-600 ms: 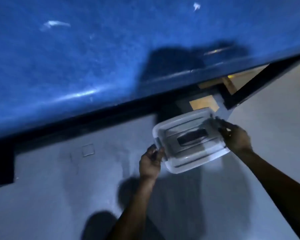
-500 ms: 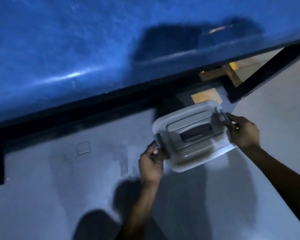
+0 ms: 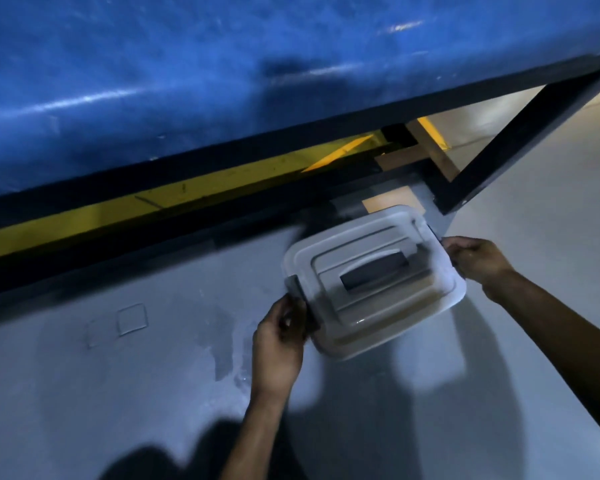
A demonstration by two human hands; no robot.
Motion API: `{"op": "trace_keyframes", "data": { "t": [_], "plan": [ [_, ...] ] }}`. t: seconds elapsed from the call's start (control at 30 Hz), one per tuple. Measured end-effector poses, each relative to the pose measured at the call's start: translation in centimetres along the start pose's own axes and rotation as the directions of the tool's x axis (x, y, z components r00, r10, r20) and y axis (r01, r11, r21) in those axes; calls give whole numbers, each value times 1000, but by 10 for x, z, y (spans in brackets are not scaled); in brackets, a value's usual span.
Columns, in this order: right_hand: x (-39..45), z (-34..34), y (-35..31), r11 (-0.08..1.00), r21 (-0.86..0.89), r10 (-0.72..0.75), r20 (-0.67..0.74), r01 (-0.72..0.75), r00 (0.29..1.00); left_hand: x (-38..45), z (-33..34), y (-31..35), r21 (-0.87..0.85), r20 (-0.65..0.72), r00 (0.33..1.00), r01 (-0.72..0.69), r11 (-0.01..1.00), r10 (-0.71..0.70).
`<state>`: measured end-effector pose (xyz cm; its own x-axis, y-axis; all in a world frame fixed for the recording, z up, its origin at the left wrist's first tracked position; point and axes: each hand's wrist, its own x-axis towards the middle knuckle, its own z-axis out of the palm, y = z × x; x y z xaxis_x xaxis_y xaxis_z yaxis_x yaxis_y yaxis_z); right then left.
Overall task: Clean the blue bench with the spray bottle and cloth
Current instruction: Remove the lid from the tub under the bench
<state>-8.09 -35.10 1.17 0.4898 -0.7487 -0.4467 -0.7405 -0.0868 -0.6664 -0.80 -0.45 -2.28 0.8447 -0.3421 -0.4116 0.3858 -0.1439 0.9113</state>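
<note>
The blue bench [image 3: 187,64] fills the top of the head view, its padded seat resting on a black frame [image 3: 520,140]. In front of it, over the grey floor, is a translucent white plastic box [image 3: 426,251] with a lid and a dark handle recess. My left hand [image 3: 281,337] grips the dark clip on the box's left end. My right hand [image 3: 475,258] holds the box's right end. No spray bottle or cloth is visible; what the box contains is hidden by the lid.
A yellow and black striped band [image 3: 118,213] runs on the floor under the bench. The grey floor [image 3: 118,393] spreads across the bottom, with a wet-looking smear left of my left wrist. My shadow falls at the bottom edge.
The box has come out a little from under the bench toward me, still held at both ends. The view has dropped, so the yellow band under the bench now shows.
</note>
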Motion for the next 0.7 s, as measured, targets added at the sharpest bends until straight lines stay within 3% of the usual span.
{"op": "trace_keyframes", "data": {
  "t": [0.1, 0.17, 0.23, 0.33, 0.43, 0.47, 0.53, 0.57, 0.6, 0.63, 0.7],
  "plan": [
    [1, -3, 1, 999, 29, 33, 19, -34, 999, 1, 11, 15, 254, -163, 983, 119, 960, -79],
    [0, -3, 2, 998, 47, 34, 18, -35, 999, 7, 13, 17, 307, -197, 974, 174, 936, -116],
    [0, -4, 4, 996, 84, 40, 31, -43, 999, 9, 9, 11, 189, -105, 987, 137, 972, -119],
    [-1, -4, 5, 987, 145, 54, 56, -62, 997, -1, -3, 10, -146, 23, 995, 101, 984, -99],
    [-7, -3, 1, 973, 217, 65, 78, -80, 995, -7, -12, 10, -189, 110, 984, 159, 969, -140],
    [-7, -3, 0, 966, 244, 64, 90, -85, 994, -5, -13, 8, -145, 25, 993, 115, 983, -113],
    [-10, -4, 0, 950, 295, 69, 114, -100, 991, 0, -7, 20, 123, -248, 955, -137, 983, 164],
    [-11, -3, 0, 943, 315, 72, 124, -108, 990, 4, 1, 32, 271, -263, 904, -266, 925, 337],
    [-12, -3, 0, 936, 332, 77, 133, -118, 988, 8, 14, 45, 365, -157, 869, -391, 845, 470],
    [-13, -3, -1, 929, 347, 84, 141, -129, 986, 15, 29, 54, 460, 10, 846, -477, 749, 533],
    [-17, -5, -2, 919, 364, 96, 165, -151, 982, 32, 60, 61, 685, 316, 783, -579, 443, 535]
  ]
}}
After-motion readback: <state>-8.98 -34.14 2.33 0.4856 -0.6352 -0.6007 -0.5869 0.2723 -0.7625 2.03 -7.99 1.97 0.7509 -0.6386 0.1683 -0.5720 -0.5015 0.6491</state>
